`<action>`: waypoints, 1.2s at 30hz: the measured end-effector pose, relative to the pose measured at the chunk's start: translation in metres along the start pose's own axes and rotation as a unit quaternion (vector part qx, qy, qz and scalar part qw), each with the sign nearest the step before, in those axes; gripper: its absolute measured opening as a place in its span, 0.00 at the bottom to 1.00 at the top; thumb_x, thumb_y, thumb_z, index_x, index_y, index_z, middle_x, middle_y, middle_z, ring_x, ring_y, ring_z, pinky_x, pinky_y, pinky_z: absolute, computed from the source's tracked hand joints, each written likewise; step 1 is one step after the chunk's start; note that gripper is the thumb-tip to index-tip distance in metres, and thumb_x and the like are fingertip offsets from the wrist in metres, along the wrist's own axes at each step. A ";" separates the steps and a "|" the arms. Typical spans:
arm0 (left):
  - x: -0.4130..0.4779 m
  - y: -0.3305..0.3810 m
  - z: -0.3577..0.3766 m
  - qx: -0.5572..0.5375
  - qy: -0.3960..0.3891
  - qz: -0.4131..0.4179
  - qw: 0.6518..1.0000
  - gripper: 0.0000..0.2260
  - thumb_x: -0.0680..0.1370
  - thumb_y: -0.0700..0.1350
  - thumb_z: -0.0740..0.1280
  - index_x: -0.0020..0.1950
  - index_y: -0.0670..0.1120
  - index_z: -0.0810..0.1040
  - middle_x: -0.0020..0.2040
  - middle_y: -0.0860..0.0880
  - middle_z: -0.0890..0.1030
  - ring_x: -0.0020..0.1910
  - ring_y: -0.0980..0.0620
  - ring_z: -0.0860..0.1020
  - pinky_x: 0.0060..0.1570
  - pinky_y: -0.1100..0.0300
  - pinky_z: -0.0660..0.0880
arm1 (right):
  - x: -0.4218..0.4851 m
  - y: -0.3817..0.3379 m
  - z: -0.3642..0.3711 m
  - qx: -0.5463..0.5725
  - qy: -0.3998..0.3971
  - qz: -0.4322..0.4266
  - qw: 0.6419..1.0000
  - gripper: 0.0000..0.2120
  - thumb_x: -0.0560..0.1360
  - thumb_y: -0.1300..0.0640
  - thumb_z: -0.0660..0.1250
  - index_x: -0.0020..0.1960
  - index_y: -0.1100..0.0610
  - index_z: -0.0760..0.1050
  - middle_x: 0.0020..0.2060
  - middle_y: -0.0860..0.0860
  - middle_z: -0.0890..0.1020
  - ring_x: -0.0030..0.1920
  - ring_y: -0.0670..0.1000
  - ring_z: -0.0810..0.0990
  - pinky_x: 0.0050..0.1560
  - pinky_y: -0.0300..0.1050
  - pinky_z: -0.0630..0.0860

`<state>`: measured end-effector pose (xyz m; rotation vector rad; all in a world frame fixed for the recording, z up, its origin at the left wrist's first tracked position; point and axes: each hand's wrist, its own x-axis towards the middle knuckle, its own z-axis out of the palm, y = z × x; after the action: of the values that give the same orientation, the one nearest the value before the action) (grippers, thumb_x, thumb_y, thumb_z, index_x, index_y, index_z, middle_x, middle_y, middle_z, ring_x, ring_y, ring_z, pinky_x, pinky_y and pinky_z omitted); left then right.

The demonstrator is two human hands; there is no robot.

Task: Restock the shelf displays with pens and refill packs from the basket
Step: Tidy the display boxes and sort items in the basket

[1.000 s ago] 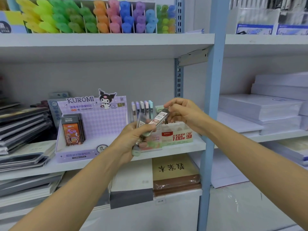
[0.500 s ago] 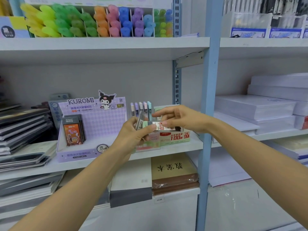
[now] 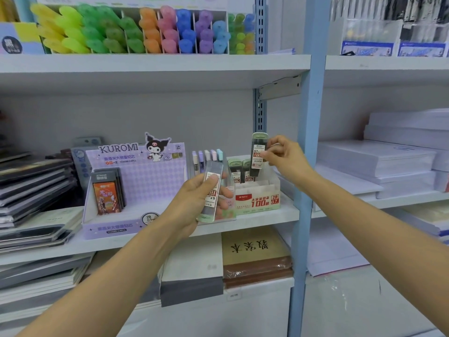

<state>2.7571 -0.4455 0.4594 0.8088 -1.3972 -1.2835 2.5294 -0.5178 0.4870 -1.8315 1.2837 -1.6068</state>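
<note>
My right hand (image 3: 284,158) pinches a green-capped lead refill pack (image 3: 258,154) upright, just above the white and red refill display box (image 3: 257,200) on the middle shelf. Two like packs stand in that box's back row. My left hand (image 3: 196,203) grips another clear refill pack (image 3: 212,190), green end down, in front of the clear display of pastel pens (image 3: 206,159). The basket is out of view.
A purple Kuromi display box (image 3: 136,186) stands left of my hands, with dark notebooks (image 3: 31,181) stacked beyond it. Coloured highlighters (image 3: 145,30) fill the top shelf. A blue upright post (image 3: 308,142) is close to my right hand; white paper reams (image 3: 379,159) lie past it.
My right hand has drawn one refill pack away from my left hand, turned it upright and carried it right, over the display box. My left hand keeps its pack.
</note>
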 end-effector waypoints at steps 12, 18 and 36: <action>0.002 -0.005 -0.013 -0.003 0.003 0.021 1.000 0.07 0.81 0.45 0.62 0.54 0.46 0.77 0.40 0.44 0.84 0.31 0.51 0.80 0.30 0.60 0.78 | 0.017 0.019 0.020 -0.133 -0.003 -0.037 0.990 0.07 0.76 0.63 0.68 0.52 0.57 0.74 0.45 0.51 0.80 0.44 0.53 0.83 0.48 0.49 0.81; 0.001 -0.004 -0.017 -0.011 -0.003 0.003 1.000 0.08 0.81 0.45 0.62 0.56 0.45 0.79 0.40 0.44 0.84 0.32 0.51 0.80 0.30 0.60 0.78 | 0.021 0.030 0.029 -0.255 -0.056 -0.052 0.964 0.09 0.74 0.62 0.71 0.49 0.52 0.75 0.39 0.46 0.78 0.40 0.46 0.77 0.46 0.44 0.78; 0.001 -0.001 -0.013 0.085 -0.045 -0.050 0.994 0.10 0.77 0.42 0.68 0.58 0.44 0.79 0.46 0.42 0.85 0.35 0.52 0.83 0.33 0.63 0.78 | -0.011 -0.029 0.026 0.070 -0.245 -0.096 0.962 0.06 0.74 0.58 0.71 0.49 0.49 0.84 0.43 0.48 0.86 0.44 0.46 0.83 0.44 0.35 0.78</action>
<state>2.7695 -0.4502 0.4578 0.9548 -1.5715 -1.3039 2.5657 -0.5009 0.4961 -2.1322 0.7751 -1.1790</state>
